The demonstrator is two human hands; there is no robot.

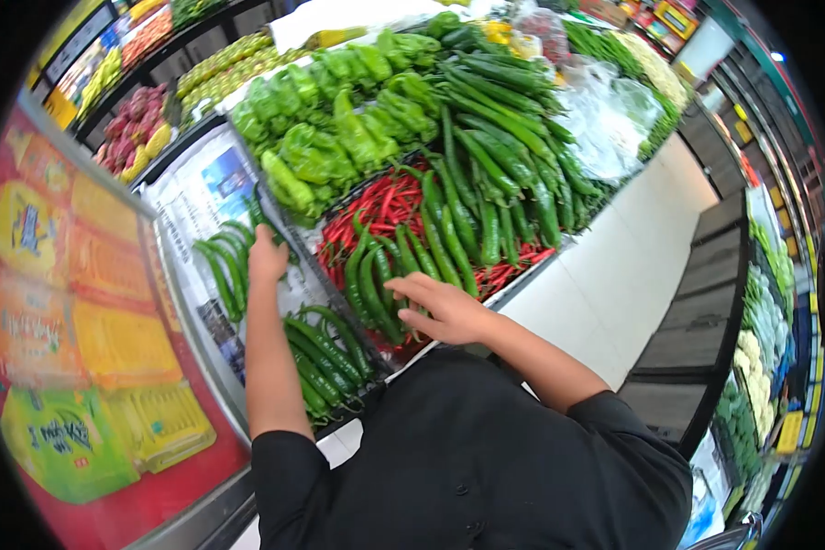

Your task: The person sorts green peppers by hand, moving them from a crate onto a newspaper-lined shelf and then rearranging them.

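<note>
My left hand (268, 257) is over the newspaper-lined section at the left, with its fingers closed on a long green chili pepper (260, 213). Beside it on the paper lies a small row of curved green chilies (225, 266). Another pile of green chilies (325, 362) rests nearer to me, below that hand. My right hand (445, 310) hovers over or touches the front of a row of long green chilies (373, 284); its fingers are apart, and I see nothing in them. Red chilies (376, 209) lie under and around that row.
Light green peppers (339, 119) fill the section behind. A clear plastic bag (605, 115) sits at the back right. A divider (293, 243) separates the newspaper (188, 197) from the chilies. Packaged goods on a red panel (92, 321) stand at left; more vegetable shelves (697, 321) line the right.
</note>
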